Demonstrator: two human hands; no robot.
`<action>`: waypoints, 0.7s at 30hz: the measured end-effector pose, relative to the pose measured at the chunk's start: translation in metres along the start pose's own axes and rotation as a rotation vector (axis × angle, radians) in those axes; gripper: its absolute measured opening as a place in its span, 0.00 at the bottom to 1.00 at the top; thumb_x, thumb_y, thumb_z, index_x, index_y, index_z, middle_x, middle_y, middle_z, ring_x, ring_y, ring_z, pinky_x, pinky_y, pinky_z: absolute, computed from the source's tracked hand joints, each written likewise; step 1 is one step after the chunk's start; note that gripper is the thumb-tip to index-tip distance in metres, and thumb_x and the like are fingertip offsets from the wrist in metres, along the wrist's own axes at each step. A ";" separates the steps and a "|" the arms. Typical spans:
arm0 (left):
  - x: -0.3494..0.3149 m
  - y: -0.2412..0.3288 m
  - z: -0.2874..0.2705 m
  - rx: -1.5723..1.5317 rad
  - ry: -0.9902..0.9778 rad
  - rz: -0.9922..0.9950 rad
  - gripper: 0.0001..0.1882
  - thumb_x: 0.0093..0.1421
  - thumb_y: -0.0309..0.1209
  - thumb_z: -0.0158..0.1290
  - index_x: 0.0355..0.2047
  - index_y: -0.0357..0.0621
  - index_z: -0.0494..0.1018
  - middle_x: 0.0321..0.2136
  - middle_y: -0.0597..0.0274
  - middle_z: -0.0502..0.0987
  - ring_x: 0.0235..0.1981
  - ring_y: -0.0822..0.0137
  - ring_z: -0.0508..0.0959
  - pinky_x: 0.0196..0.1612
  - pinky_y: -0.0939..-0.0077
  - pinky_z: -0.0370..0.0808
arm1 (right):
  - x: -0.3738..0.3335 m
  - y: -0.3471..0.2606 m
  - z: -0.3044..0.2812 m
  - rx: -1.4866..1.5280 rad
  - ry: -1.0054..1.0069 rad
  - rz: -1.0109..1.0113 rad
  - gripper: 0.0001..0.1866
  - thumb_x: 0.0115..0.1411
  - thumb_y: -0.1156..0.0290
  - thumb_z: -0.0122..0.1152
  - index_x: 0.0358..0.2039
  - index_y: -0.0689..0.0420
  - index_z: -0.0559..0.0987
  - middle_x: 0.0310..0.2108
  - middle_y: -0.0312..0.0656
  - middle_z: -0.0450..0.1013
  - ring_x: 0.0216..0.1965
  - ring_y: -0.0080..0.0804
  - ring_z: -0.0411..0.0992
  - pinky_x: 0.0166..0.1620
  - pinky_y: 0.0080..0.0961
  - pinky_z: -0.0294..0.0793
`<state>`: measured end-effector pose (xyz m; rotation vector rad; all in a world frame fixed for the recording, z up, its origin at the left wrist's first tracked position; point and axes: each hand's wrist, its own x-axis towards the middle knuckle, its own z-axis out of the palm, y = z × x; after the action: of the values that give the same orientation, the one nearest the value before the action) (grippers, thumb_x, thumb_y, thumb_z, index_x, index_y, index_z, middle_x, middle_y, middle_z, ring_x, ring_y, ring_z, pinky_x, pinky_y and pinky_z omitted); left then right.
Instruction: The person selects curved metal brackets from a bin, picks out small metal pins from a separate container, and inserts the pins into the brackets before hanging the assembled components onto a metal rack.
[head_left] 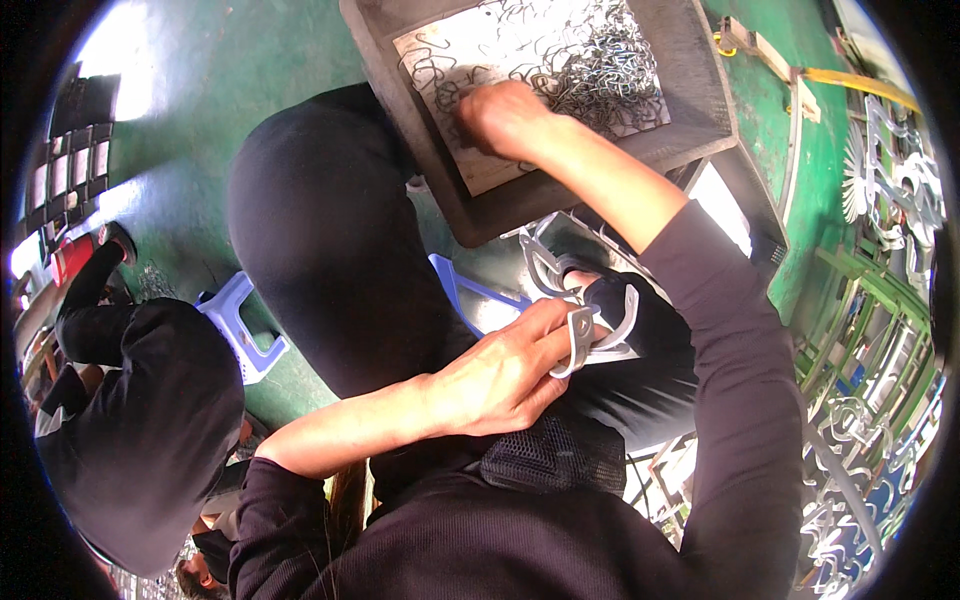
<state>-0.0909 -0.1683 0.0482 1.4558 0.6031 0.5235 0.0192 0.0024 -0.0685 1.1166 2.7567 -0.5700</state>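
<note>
My left hand (497,378) is in front of my body above my lap, closed around a light grey curved bracket (580,342). The bracket has bent arms that stick out past the fingers and a small hole near one end. My right hand (503,118) reaches down into a dark grey bin (725,95), its fingers curled at the left part of a heap of wire hooks (610,80). The hooks are thin, bent and metallic, spread over a pale sheet (490,175) in the bin. What the right fingertips pinch is hidden.
More light grey curved pieces (540,262) sit below the bin. A blue plastic stool (240,325) and another person in dark clothes (150,420) are at the left. Green metal racks (880,340) with many grey pieces stand at the right.
</note>
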 end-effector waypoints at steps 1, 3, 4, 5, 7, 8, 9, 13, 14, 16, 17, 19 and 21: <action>0.001 0.001 0.000 0.025 -0.003 0.016 0.21 0.51 0.18 0.45 0.48 0.33 0.62 0.43 0.43 0.66 0.47 0.48 0.67 0.51 0.60 0.64 | -0.003 0.000 0.000 0.015 -0.036 0.015 0.08 0.45 0.73 0.54 0.28 0.58 0.76 0.28 0.48 0.73 0.35 0.44 0.73 0.36 0.38 0.71; 0.001 0.005 -0.001 0.046 0.014 0.052 0.21 0.50 0.17 0.44 0.47 0.32 0.62 0.41 0.43 0.63 0.44 0.46 0.67 0.46 0.62 0.67 | -0.006 -0.005 -0.010 0.042 -0.099 0.042 0.08 0.45 0.73 0.53 0.29 0.58 0.76 0.28 0.49 0.73 0.35 0.44 0.72 0.36 0.37 0.71; 0.000 0.006 -0.002 0.057 0.024 0.077 0.20 0.51 0.17 0.44 0.47 0.32 0.62 0.43 0.42 0.63 0.45 0.46 0.67 0.47 0.62 0.66 | -0.009 -0.003 -0.018 0.179 -0.120 0.165 0.09 0.45 0.75 0.52 0.30 0.58 0.76 0.28 0.49 0.73 0.36 0.45 0.72 0.37 0.37 0.71; 0.000 0.008 -0.001 0.069 0.034 0.109 0.20 0.51 0.17 0.44 0.47 0.32 0.62 0.44 0.42 0.63 0.45 0.46 0.67 0.47 0.62 0.66 | -0.017 0.006 -0.028 0.428 -0.055 0.126 0.08 0.49 0.74 0.53 0.31 0.59 0.76 0.27 0.43 0.74 0.33 0.36 0.73 0.35 0.31 0.71; -0.004 0.014 -0.004 0.056 0.015 0.061 0.20 0.52 0.17 0.43 0.47 0.32 0.62 0.47 0.42 0.63 0.47 0.47 0.66 0.50 0.63 0.64 | -0.045 0.004 -0.062 0.943 0.025 0.265 0.07 0.53 0.70 0.54 0.31 0.59 0.75 0.23 0.37 0.72 0.28 0.23 0.70 0.30 0.21 0.68; -0.005 0.016 -0.004 0.083 0.020 0.072 0.19 0.53 0.17 0.42 0.47 0.32 0.63 0.46 0.42 0.64 0.47 0.47 0.66 0.50 0.63 0.64 | -0.062 0.005 -0.076 1.113 0.024 0.354 0.09 0.56 0.66 0.55 0.31 0.59 0.74 0.22 0.32 0.70 0.24 0.16 0.65 0.28 0.13 0.64; -0.006 0.017 -0.004 0.109 0.024 0.081 0.19 0.53 0.18 0.42 0.47 0.32 0.63 0.45 0.43 0.65 0.47 0.47 0.66 0.50 0.63 0.64 | -0.078 0.003 -0.083 1.210 0.085 0.357 0.08 0.56 0.67 0.55 0.31 0.58 0.74 0.23 0.32 0.70 0.24 0.16 0.65 0.27 0.13 0.64; -0.011 0.029 0.001 0.185 0.070 0.014 0.16 0.56 0.20 0.42 0.46 0.33 0.65 0.42 0.45 0.68 0.44 0.49 0.70 0.47 0.64 0.67 | -0.146 -0.017 -0.105 1.476 0.347 0.341 0.06 0.56 0.71 0.55 0.32 0.58 0.72 0.25 0.34 0.70 0.24 0.17 0.66 0.26 0.12 0.65; -0.012 0.030 0.004 0.194 0.085 0.032 0.15 0.57 0.21 0.43 0.45 0.34 0.66 0.41 0.47 0.69 0.43 0.50 0.71 0.46 0.65 0.68 | -0.162 -0.025 -0.108 1.511 0.413 0.330 0.06 0.56 0.72 0.56 0.33 0.58 0.72 0.26 0.34 0.70 0.24 0.17 0.67 0.26 0.12 0.65; -0.012 0.034 0.007 0.226 0.076 0.045 0.14 0.56 0.19 0.43 0.44 0.34 0.66 0.41 0.48 0.69 0.41 0.52 0.71 0.45 0.66 0.68 | -0.188 -0.047 -0.113 1.554 0.597 0.335 0.07 0.54 0.74 0.57 0.33 0.59 0.71 0.25 0.36 0.71 0.24 0.19 0.69 0.26 0.13 0.68; -0.010 0.036 0.008 0.257 0.064 0.068 0.14 0.56 0.19 0.43 0.44 0.34 0.66 0.40 0.48 0.69 0.41 0.53 0.71 0.44 0.67 0.68 | -0.200 -0.059 -0.114 1.572 0.688 0.338 0.07 0.53 0.75 0.58 0.33 0.60 0.71 0.25 0.36 0.71 0.24 0.20 0.70 0.26 0.14 0.69; -0.014 0.037 0.013 0.280 0.082 0.080 0.14 0.55 0.18 0.43 0.43 0.34 0.66 0.39 0.49 0.70 0.39 0.54 0.72 0.43 0.68 0.68 | -0.221 -0.076 -0.114 1.640 0.696 0.365 0.13 0.52 0.79 0.58 0.38 0.61 0.67 0.28 0.42 0.73 0.27 0.24 0.74 0.27 0.16 0.72; -0.017 0.040 0.019 0.278 0.092 0.077 0.14 0.55 0.18 0.44 0.43 0.34 0.66 0.38 0.49 0.70 0.38 0.54 0.72 0.43 0.68 0.68 | -0.235 -0.090 -0.111 1.566 0.742 0.466 0.13 0.53 0.79 0.58 0.38 0.62 0.67 0.29 0.42 0.74 0.27 0.25 0.74 0.27 0.16 0.72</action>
<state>-0.0892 -0.1915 0.0891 1.7299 0.7164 0.5870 0.1304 -0.1666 0.1180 2.4000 1.7885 -2.8362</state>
